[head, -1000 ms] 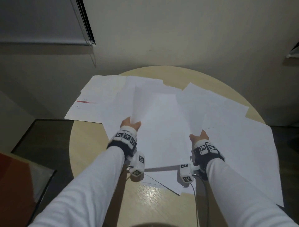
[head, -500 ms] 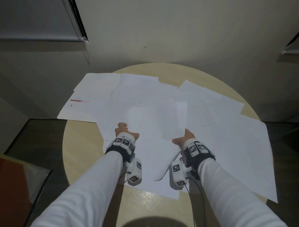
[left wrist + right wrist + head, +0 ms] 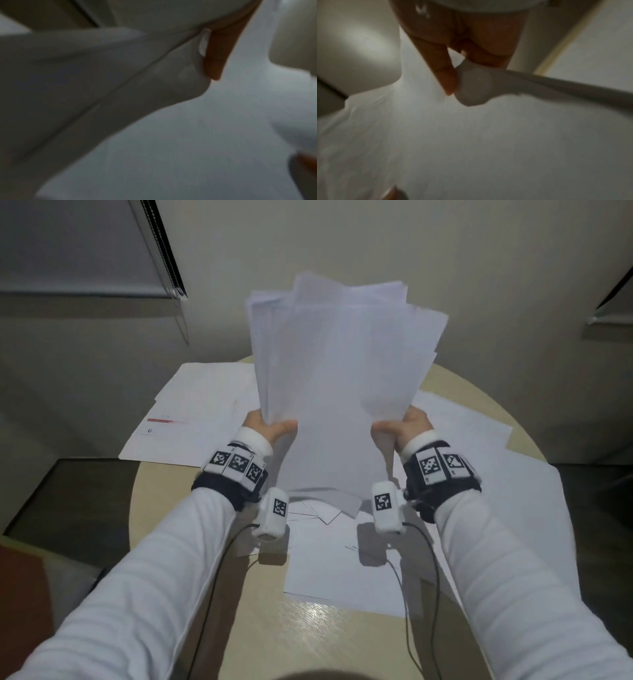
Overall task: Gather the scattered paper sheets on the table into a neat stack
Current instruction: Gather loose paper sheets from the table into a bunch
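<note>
I hold a bundle of white paper sheets point(image 3: 339, 392) upright above the round table point(image 3: 164, 529), its top edges fanned and uneven. My left hand point(image 3: 269, 426) grips the bundle's left edge, thumb on the near face. My right hand point(image 3: 400, 428) grips the right edge the same way. In the left wrist view a thumb point(image 3: 217, 54) presses on the paper point(image 3: 171, 135). In the right wrist view the fingers point(image 3: 447, 75) pinch a curled paper edge point(image 3: 471, 86). More loose sheets point(image 3: 342, 570) lie flat on the table under and around the bundle.
A sheet with a red bar point(image 3: 164, 422) overhangs the table's left edge, and large sheets point(image 3: 507, 508) cover its right side. A dark glass surface point(image 3: 68, 494) lies left of the table. A plain wall point(image 3: 376, 241) stands behind. Cables point(image 3: 435, 577) trail from both wrists.
Both hands have lifted a bundle of sheets off the table and tipped it upright, one hand on each side edge. Before, the hands were low, sliding sheets together on the tabletop.
</note>
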`<state>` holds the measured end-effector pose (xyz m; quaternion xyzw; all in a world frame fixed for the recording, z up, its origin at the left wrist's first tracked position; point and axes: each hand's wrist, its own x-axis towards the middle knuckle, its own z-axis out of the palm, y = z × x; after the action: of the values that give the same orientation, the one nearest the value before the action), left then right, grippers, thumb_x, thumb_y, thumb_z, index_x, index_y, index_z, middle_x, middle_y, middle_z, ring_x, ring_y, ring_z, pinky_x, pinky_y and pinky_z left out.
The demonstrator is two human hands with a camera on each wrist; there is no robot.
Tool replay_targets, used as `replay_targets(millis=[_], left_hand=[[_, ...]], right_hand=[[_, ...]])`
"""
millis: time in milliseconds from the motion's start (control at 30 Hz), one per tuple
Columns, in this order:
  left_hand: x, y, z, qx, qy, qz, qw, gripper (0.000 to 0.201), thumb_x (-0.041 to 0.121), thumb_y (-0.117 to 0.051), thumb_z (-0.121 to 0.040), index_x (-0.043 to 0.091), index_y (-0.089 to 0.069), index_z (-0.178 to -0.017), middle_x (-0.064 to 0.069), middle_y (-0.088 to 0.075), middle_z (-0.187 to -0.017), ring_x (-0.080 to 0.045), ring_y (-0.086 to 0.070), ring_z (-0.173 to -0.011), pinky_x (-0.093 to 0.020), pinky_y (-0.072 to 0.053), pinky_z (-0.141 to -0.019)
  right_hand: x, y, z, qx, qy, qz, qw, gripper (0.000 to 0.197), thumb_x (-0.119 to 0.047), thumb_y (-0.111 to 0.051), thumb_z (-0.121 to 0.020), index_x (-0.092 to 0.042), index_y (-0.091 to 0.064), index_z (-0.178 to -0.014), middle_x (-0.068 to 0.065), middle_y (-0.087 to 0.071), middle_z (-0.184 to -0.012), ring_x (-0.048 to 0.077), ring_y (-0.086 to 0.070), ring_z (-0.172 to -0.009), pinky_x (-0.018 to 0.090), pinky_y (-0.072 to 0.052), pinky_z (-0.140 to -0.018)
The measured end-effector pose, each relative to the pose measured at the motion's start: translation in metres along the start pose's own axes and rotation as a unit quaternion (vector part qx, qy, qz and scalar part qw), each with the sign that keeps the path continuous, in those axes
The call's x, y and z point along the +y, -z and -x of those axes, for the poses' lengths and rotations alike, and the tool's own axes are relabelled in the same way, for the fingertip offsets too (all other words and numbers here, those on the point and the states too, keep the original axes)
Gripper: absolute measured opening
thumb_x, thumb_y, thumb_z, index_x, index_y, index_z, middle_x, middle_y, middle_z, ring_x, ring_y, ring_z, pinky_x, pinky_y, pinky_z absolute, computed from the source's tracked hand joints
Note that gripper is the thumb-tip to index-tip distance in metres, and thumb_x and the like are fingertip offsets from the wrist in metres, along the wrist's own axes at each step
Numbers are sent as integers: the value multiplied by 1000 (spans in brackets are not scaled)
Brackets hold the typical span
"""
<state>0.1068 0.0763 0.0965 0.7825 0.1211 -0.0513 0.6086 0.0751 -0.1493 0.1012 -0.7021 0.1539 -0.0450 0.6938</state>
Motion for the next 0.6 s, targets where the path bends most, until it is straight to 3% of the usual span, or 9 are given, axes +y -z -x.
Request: replay_targets(millis=[67, 133, 233, 300, 367, 467, 533, 600], left_hand=[[6, -7, 1, 37, -35, 33, 998, 49, 12, -71, -79, -8, -53, -120, -22, -60, -121, -30, -58, -113, -31, -46, -93], [8, -11, 5, 72, -53, 67, 994, 52, 13, -73, -77, -6, -52, -121, -21, -59, -122, -30, -57, -115, -33, -45, -100], [-1, -13, 10, 95, -60, 71, 991, 66, 20, -78, -72, -5, -50, -126, -17, -56, -128, -26, -52, -122, -34, -39, -109], [-11, -9, 15, 81, -49, 35, 995, 80, 26, -85, -62, -3, -49, -127, -16, -56, -129, -25, -52, -123, -36, -39, -109], [-23, -3, 18, 40, -62, 40, 996, 71, 16, -85, -61, -1, -51, -122, -12, -60, -120, -23, -56, -115, -35, -42, -105], [-29, 3, 27, -10, -104, 60, 993, 48, -2, -76, -69, 10, -53, -110, -5, -61, -105, -20, -59, -98, -25, -50, -92], [-30, 2, 25, -14, -106, 67, 992, 46, -4, -74, -71, 7, -55, -111, -5, -61, -104, -12, -62, -87, -7, -52, -76], [-31, -1, 21, -1, -94, 66, 993, 44, -5, -72, -73, -4, -56, -114, -6, -60, -104, 4, -63, -72, 0, -50, -64]], right_hand=[[-12, -7, 2, 31, 40, -10, 999, 22, 16, -61, -77, -5, -63, -83, -14, -68, -66, -11, -57, -48, 15, -51, -67], [-16, -12, 7, 65, 82, -31, 994, 27, 16, -57, -80, -10, -59, -74, -19, -64, -53, -15, -53, -45, 3, -45, -58], [-6, -15, 23, 109, 107, -37, 988, 11, 13, -63, -78, 3, -60, -75, 3, -64, -50, -15, -51, -45, 8, -43, -58], [5, -12, 30, 94, 103, -20, 990, 19, 9, -69, -75, -7, -61, -80, 2, -65, -69, -16, -56, -51, 7, -47, -60], [16, -7, 33, 71, 98, -18, 992, 32, 8, -73, -71, -13, -57, -90, 2, -64, -89, -10, -62, -65, 7, -51, -66], [23, -3, 32, 57, 94, -20, 994, 50, 9, -75, -68, -11, -53, -108, 6, -64, -100, 13, -64, -87, 25, -53, -82], [21, -6, 31, 51, 99, -20, 994, 46, 9, -74, -69, -12, -55, -105, 2, -66, -95, 6, -65, -81, 23, -53, -79], [18, -10, 29, 55, 99, -25, 993, 40, 9, -73, -70, -18, -57, -94, -4, -65, -88, -3, -64, -71, 18, -53, -72]])
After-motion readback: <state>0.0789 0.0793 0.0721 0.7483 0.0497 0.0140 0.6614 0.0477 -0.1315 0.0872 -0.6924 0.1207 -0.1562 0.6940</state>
